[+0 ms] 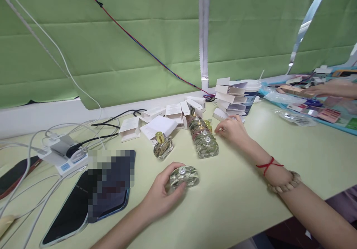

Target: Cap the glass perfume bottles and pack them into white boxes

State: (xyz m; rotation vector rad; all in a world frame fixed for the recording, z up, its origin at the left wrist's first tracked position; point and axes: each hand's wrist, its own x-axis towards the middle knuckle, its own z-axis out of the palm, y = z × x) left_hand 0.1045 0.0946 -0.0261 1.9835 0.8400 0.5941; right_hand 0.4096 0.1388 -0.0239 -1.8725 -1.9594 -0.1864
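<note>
My left hand is wrapped round a clear glass bottle with a silver nozzle and no cap, low over the table. Beyond it, a row of similar capless bottles runs away from me. My right hand is at the right side of that row, its fingers bent together beside some gold caps; whether it grips one is too small to tell. A separate bottle with a gold cap leans left of the row.
White boxes lie behind the bottles, with a box stack and a lidded cup at the back. Phones, cables and a power strip occupy the left. Another person's hand is over a blue tray at right.
</note>
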